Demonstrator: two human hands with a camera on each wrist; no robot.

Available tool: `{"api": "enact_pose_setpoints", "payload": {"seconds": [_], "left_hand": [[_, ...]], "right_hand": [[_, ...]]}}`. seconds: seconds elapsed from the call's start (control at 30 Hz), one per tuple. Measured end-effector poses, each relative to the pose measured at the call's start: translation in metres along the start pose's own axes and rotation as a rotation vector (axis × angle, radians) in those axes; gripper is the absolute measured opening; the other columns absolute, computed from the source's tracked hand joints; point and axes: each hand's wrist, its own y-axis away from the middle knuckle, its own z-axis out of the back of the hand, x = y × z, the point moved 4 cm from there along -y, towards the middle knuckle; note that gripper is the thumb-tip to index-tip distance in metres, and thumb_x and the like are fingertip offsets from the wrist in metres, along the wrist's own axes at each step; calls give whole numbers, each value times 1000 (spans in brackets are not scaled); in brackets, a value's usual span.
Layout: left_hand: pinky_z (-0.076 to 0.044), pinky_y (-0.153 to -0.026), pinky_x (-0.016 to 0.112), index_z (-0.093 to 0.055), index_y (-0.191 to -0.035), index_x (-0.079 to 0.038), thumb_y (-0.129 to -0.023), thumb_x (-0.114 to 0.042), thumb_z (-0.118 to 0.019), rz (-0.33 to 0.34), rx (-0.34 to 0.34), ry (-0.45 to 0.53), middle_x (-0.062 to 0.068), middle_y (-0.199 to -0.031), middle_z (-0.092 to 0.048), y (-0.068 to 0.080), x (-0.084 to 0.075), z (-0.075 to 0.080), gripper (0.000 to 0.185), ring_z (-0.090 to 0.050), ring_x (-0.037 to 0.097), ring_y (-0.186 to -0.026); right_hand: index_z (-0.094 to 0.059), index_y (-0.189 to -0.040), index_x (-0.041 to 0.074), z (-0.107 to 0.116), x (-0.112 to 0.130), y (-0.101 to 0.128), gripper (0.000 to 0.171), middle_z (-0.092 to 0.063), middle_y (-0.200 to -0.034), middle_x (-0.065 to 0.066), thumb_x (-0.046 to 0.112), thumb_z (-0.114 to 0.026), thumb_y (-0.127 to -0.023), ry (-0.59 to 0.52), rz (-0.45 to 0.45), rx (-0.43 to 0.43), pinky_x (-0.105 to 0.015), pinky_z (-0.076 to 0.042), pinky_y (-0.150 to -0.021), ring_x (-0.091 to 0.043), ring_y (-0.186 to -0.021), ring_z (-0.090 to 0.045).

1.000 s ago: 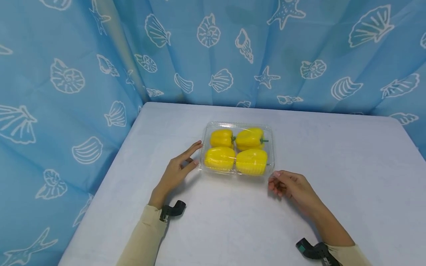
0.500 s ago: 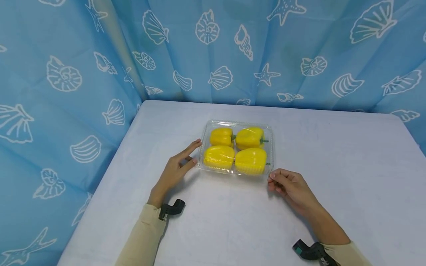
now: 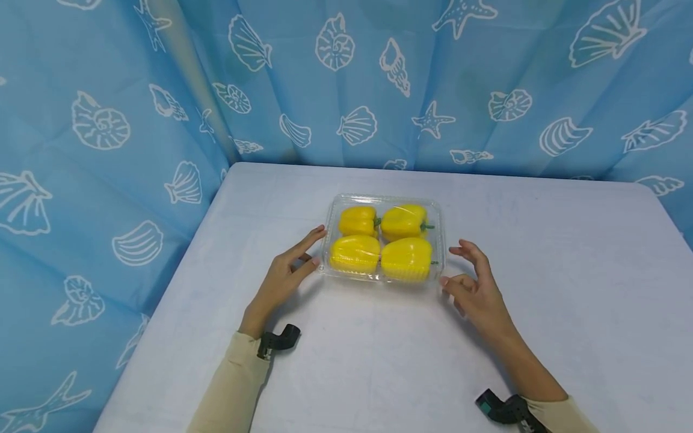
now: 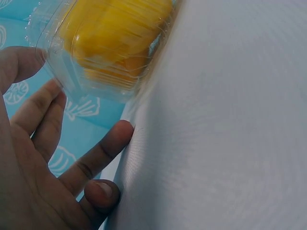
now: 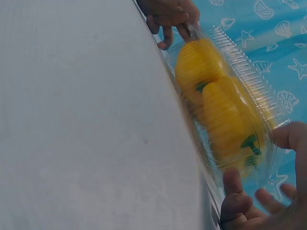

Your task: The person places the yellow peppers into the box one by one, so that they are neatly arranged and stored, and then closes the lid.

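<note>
A clear plastic clamshell box (image 3: 381, 278) lies lid-down on the white table, with several yellow bell peppers (image 3: 355, 254) inside. Green stems (image 5: 251, 143) show through the plastic in the right wrist view. At the box's left side is my left hand (image 3: 281, 279), its fingers spread and fingertips right at the edge; in the left wrist view one fingertip overlaps the rim. My right hand (image 3: 479, 294) is by the front right corner, thumb close to the rim and forefinger raised apart from the right side. Both hands hold nothing.
White cloth covers the table (image 3: 541, 252). A blue curtain (image 3: 390, 84) with white seashell and starfish prints hangs behind it and along the left. Black wrist cameras (image 3: 280, 341) are strapped at both cuffs.
My right hand has uncurled: its fingers have left the front right corner and the forefinger now extends upward beside the box's right side. My left hand and the box stay in place.
</note>
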Motion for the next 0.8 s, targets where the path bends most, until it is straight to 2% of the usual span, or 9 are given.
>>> {"api": "enact_pose_setpoints", "payload": {"seconds": [0.13, 0.2, 0.23, 0.27, 0.33, 0.4, 0.5, 0.6, 0.8], "left_hand": [[-51, -63, 30, -42, -154, -31, -102, -32, -58, 0, -37, 42, -6, -151, -48, 0, 1, 1, 54, -61, 18, -90], [-53, -71, 33, -46, -151, -27, -99, -26, -63, -19, -90, 74, -3, -145, -54, -1, 0, 3, 55, -61, 20, -99], [-52, -78, 36, -48, -149, -25, -97, -23, -65, -31, -120, 91, -2, -141, -57, -1, -1, 3, 55, -59, 21, -105], [-50, -85, 39, -50, -146, -23, -95, -19, -67, -44, -150, 104, -1, -137, -59, -2, -2, 4, 54, -57, 22, -109], [-41, -97, 45, -52, -140, -17, -91, -15, -70, -56, -205, 106, 2, -135, -58, -3, -6, 5, 53, -49, 25, -119], [-37, -97, 50, -50, -135, -8, -88, -11, -70, -43, -224, 125, 11, -128, -54, -3, -14, 5, 51, -45, 31, -118], [-35, -89, 54, -44, -129, 5, -87, -5, -67, 7, -199, 199, 27, -116, -46, -3, -28, 6, 48, -42, 44, -108], [-37, -82, 47, -45, -125, 11, -91, -2, -62, 86, -135, 250, 31, -109, -47, -2, -40, 7, 41, -43, 43, -98], [-45, -70, 34, -55, -122, 5, -97, -9, -57, 204, -34, 274, 19, -103, -58, -1, -19, -2, 28, -52, 34, -86]], "right_hand": [[-24, -159, 29, 2, 1, -2, 73, -38, -152, -12, 3, -56, -100, 62, 111, 41, -30, -48, -55, -26, -79, -59], [-28, -159, 25, 2, 1, -3, 71, -37, -154, -12, -1, -55, -100, 85, 168, 59, -30, -51, -59, -27, -83, -62], [-29, -159, 22, 2, 1, -3, 70, -28, -160, -9, -3, -55, -99, 100, 200, 66, -30, -52, -60, -27, -88, -63], [-30, -159, 20, 2, 1, -3, 70, -19, -164, -5, -4, -55, -98, 115, 227, 71, -28, -53, -62, -25, -92, -64], [-33, -158, 18, 2, 1, -3, 69, -17, -166, -2, -5, -57, -97, 142, 254, 68, -26, -55, -67, -20, -101, -64], [-34, -158, 20, 3, 1, -3, 69, -17, -166, 1, -3, -58, -98, 172, 255, 63, -25, -56, -71, -13, -106, -63], [-33, -158, 22, 2, 1, -3, 68, -17, -166, 2, 0, -59, -99, 190, 238, 63, -24, -56, -75, -8, -111, -60], [-33, -158, 19, 0, 5, -2, 67, -18, -166, 1, 0, -59, -99, 193, 237, 65, -24, -55, -75, -9, -111, -61], [-33, -156, 6, -6, 29, 4, 63, -21, -165, -6, -3, -58, -98, 188, 244, 68, -24, -55, -75, -14, -108, -63]]}}
